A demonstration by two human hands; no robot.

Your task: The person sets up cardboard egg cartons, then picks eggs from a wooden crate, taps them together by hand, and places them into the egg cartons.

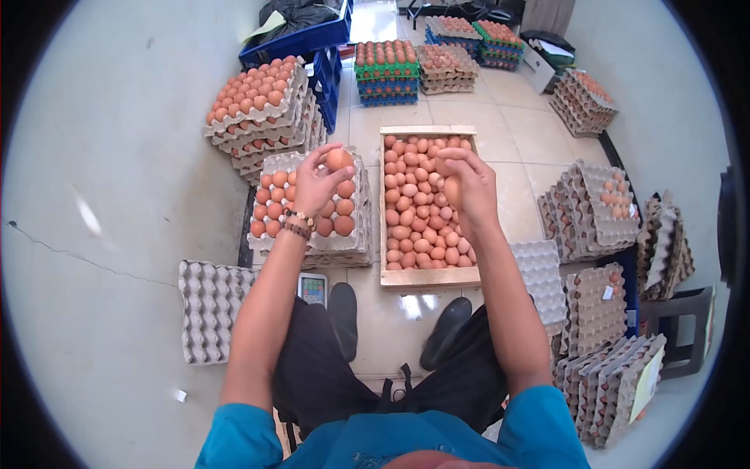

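Taking the seated person as the clock's centre, the left hand is at 11 o'clock, above the tray stack. Its thumb and fingers are curved around 1 egg, the left egg, pinching it from both sides. The left egg looks nearly round from above, so where its narrow end points cannot be told.

The right hand is between 12 and 1 o'clock, over the right side of the wooden crate. Its fingers are bent inward, with the right egg at the palm side; the grip is partly hidden. The visible part of the right egg is longest from 12 to 6 o'clock.

The crate lies at 12 o'clock, its long sides running 12 to 6, filled with loose brown eggs at mixed angles. The top tray of the stack beside it holds eggs in rows, seated in their cups.

A grey tray near 10 o'clock shows rows of cups. Farther out at 11 o'clock rises a taller egg stack; at 12 o'clock, beyond the crate, are green and blue trays of eggs.
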